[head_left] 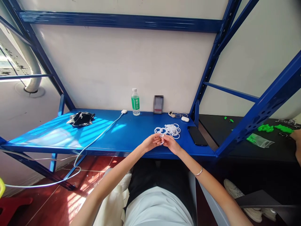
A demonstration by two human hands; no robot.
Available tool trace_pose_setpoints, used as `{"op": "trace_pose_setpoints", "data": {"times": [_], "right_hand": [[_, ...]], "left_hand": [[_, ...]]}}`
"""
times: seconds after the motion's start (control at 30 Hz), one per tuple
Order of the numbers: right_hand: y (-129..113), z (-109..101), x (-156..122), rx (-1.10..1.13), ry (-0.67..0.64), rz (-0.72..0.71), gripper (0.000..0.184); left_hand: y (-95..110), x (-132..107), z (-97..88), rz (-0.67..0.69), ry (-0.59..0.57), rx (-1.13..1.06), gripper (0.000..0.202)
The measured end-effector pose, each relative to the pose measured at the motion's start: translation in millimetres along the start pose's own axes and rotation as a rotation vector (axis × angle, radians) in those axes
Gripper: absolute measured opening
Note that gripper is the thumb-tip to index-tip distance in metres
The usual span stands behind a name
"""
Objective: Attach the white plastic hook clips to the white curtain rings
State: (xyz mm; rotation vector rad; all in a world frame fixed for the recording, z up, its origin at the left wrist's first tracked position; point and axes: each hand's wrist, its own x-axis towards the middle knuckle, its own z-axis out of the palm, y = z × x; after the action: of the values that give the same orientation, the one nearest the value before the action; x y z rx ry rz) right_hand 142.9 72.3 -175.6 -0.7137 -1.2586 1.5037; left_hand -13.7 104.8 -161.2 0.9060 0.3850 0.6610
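My left hand and my right hand meet at the front edge of the blue shelf table. Their fingers are pinched together on a small white ring, whose lower curve shows between the fingertips. Which fingers press where is too small to tell. Just beyond the hands lies a loose heap of similar thin white rings, several overlapping each other on the blue surface.
Along the back stand a water bottle and a small blurred panel. Glasses, a white case and a black phone lie at right. A white cable and crumpled black bag occupy the left. Blue posts rise rightward.
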Motion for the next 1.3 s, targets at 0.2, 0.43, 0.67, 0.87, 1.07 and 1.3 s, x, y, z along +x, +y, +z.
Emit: {"op": "trace_pose_setpoints", "data": {"times": [0.2, 0.43, 0.67, 0.87, 1.07, 1.3], "right_hand": [[-3, 8, 1, 0.242, 0.059, 0.106, 0.022], [0, 5, 2, 0.398, 0.012, 0.097, 0.022], [-14, 1, 0, 0.240, -0.010, 0.018, 0.021], [-28, -13, -3, -0.438, 0.203, -0.218, 0.027], [-26, -31, -5, -1.131, 0.294, -0.464, 0.029], [-14, -35, -5, -1.492, 0.208, -0.445, 0.028]], "left_hand": [[-6, 2, 1.1, 0.036, -0.019, -0.059, 0.053], [-11, 1, 8.2, 0.090, -0.018, -0.126, 0.056], [2, -2, 12.9, 0.146, -0.076, -0.174, 0.045], [21, -7, 11.3, 0.202, 0.020, 0.193, 0.031], [41, -6, -3.4, 0.213, 0.302, 0.772, 0.034], [34, 0, -40.5, 0.402, 0.405, 1.263, 0.026]]}}
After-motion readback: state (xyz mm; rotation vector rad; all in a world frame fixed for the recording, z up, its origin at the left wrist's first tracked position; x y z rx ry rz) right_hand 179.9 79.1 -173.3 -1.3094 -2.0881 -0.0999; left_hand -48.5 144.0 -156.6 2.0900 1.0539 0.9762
